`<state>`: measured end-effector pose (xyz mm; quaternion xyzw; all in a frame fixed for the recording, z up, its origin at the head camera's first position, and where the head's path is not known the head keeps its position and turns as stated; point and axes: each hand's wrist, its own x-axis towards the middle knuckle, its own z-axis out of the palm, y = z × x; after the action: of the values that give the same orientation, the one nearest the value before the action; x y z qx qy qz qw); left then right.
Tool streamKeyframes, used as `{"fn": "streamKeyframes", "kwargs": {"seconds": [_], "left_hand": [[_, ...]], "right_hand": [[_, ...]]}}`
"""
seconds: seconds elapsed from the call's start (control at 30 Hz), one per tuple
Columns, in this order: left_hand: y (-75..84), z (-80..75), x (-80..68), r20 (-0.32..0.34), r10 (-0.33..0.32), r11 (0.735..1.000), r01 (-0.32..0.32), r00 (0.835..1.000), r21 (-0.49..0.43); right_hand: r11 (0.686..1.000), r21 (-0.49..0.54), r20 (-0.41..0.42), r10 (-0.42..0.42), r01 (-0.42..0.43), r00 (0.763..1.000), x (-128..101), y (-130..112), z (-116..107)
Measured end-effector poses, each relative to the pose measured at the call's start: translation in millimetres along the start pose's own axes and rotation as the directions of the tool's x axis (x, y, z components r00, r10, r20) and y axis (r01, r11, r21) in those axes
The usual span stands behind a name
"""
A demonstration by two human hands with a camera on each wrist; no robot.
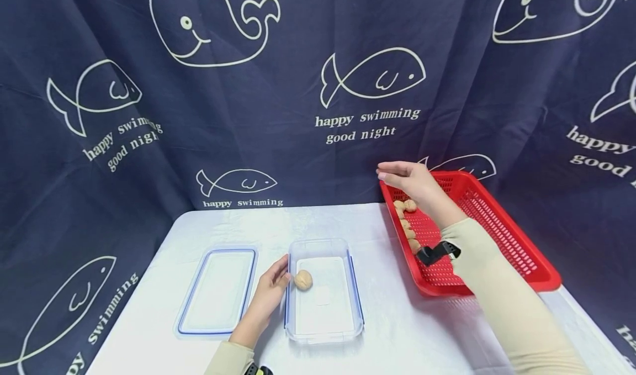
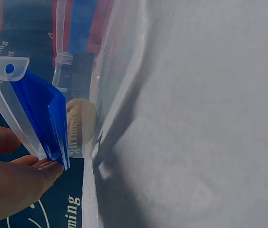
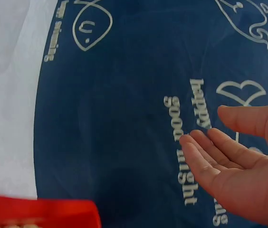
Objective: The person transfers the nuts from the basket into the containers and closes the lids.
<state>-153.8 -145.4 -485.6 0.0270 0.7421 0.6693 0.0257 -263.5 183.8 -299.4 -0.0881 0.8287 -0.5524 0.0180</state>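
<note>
My left hand (image 1: 270, 292) is at the left side of a clear plastic food container (image 1: 325, 338). Up close in the left wrist view, fingertips (image 2: 53, 167) touch the lower edge of its blue latch (image 2: 43, 111). One walnut (image 1: 303, 279) lies inside against the left wall, also showing through the plastic (image 2: 81, 121). My right hand (image 1: 419, 184) hovers by the back left corner of a red plastic basket (image 1: 517, 215), fingers extended. The right wrist view shows nothing in its palm (image 3: 248, 175). Several walnuts (image 1: 409, 205) line the basket's left side, partly hidden by my arm and the rim.
A clear lid with a blue seal (image 1: 216, 292) lies flat on the white-covered table (image 1: 367, 309), left of the container. Dark blue cloth (image 1: 298, 143) with fish and whale drawings hangs behind the table and at both sides.
</note>
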Motion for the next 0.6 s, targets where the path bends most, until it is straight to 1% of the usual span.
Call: {"fn": "streamKeyframes", "kwargs": {"seconds": [0.07, 0.17, 0.3, 0.5, 0.6], "left_hand": [[0.1, -0.3, -0.1, 0.0, 0.0, 1.0, 0.0, 1.0, 0.001], [0.0, -0.2, -0.3, 0.002, -0.002, 1.0, 0.002, 1.0, 0.001], [0.3, 0.4, -1.1, 0.003, -0.005, 1.0, 0.005, 1.0, -0.005], [0.6, 0.7, -1.6, 0.005, -0.005, 1.0, 0.006, 1.0, -0.006], [1.0, 0.6, -1.4, 0.004, -0.004, 1.0, 0.004, 1.0, -0.003]], "right_hand": [[1.0, 0.001, 0.001, 0.008, -0.008, 1.0, 1.4, 4.5, -6.0], [0.999, 0.043, 0.014, 0.019, -0.02, 1.0, 5.1, 15.5, -14.5], [0.988, 0.149, 0.036, 0.035, -0.04, 0.999, 11.7, 35.0, -24.8], [0.951, 0.303, 0.064, 0.049, -0.066, 0.997, 19.2, 61.3, -36.4], [0.919, 0.387, 0.08, 0.049, -0.077, 0.996, 22.6, 72.0, -41.0]]}}
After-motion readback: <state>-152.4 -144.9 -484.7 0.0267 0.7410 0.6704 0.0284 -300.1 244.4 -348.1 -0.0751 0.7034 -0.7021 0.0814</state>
